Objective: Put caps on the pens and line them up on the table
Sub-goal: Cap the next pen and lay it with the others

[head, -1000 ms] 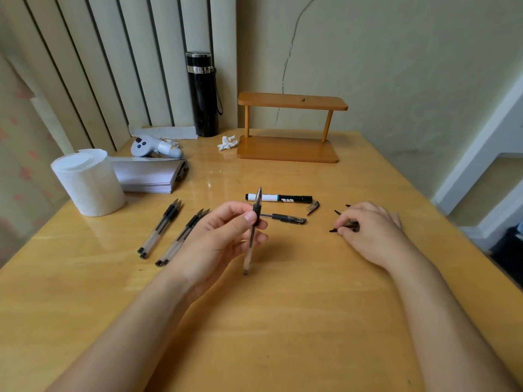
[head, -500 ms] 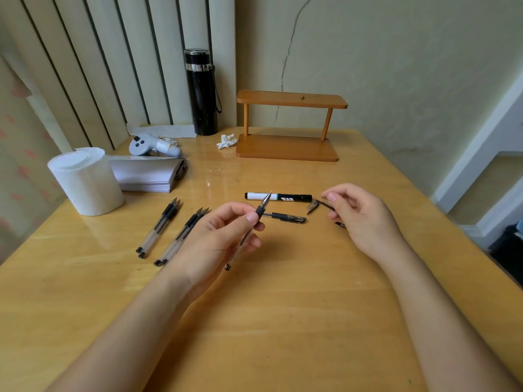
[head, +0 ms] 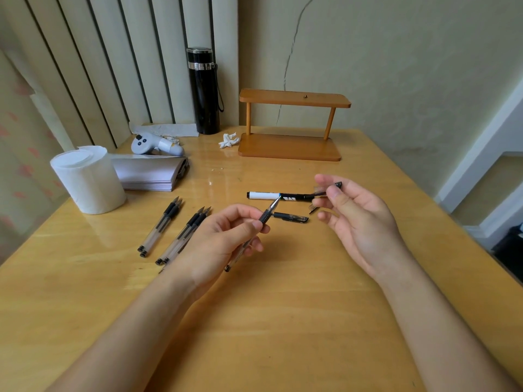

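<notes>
My left hand (head: 223,239) grips an uncapped clear gel pen (head: 266,216), tip pointing up and to the right. My right hand (head: 359,222) is raised above the table and pinches a small pen cap (head: 331,188) between thumb and fingers, a short way right of the pen tip. On the table lie a black-and-white marker (head: 271,196), another black pen (head: 290,217) below it, and a loose cap (head: 312,209) partly hidden by my right hand. Several uncapped clear pens (head: 160,227) (head: 184,236) lie side by side at the left.
A white paper roll (head: 87,179), a paper stack (head: 150,172) and a grey controller (head: 155,144) sit at the back left. A black flask (head: 204,90), a crumpled tissue (head: 228,140) and a wooden shelf stand (head: 291,123) are at the back. The table edge runs along the right.
My right hand has lifted off the table with a cap and moved left towards the pen. My left hand has tilted the pen so its tip points right.
</notes>
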